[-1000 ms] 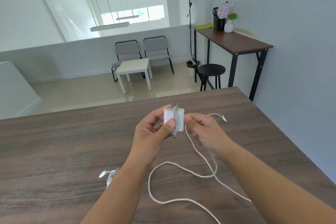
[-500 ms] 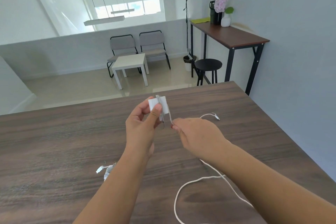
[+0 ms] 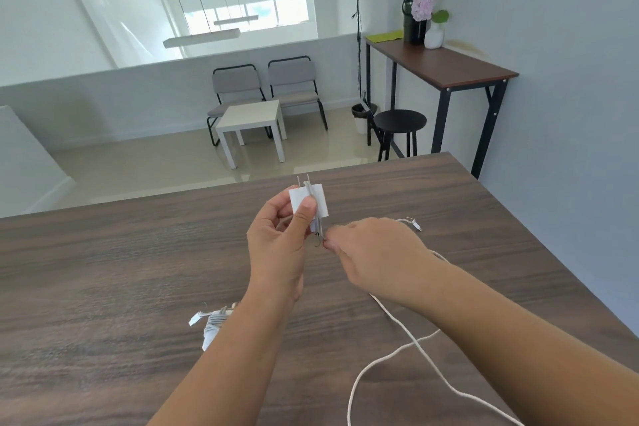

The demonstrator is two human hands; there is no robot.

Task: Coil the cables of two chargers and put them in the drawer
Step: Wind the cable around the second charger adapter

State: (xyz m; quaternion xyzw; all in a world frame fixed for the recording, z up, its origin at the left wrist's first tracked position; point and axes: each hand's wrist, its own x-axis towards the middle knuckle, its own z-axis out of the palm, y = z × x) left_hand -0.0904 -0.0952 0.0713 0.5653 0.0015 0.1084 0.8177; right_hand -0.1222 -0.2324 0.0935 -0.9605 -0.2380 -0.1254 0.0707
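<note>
My left hand (image 3: 280, 245) holds a white charger block (image 3: 320, 199) upright above the brown table (image 3: 103, 270), prongs pointing up, thumb pressing the cable against its face. My right hand (image 3: 373, 252) pinches that charger's white cable (image 3: 411, 344) just below the block. The loose cable trails under my right forearm, loops on the table at the lower right, and its plug end (image 3: 415, 224) lies past my right hand. A second charger (image 3: 212, 323), its cable wound around it, lies on the table beside my left forearm. No drawer is in view.
The table's far edge runs just beyond my hands and its right edge lies near the blue wall. Beyond are a black stool (image 3: 399, 121), a tall narrow desk (image 3: 439, 62) with a vase, a small white table (image 3: 252, 119) and two grey chairs.
The view shifted. My right hand went from beside the block to below it, drawing the cable along the block's face. The loose loop on the table has moved right and shrunk.
</note>
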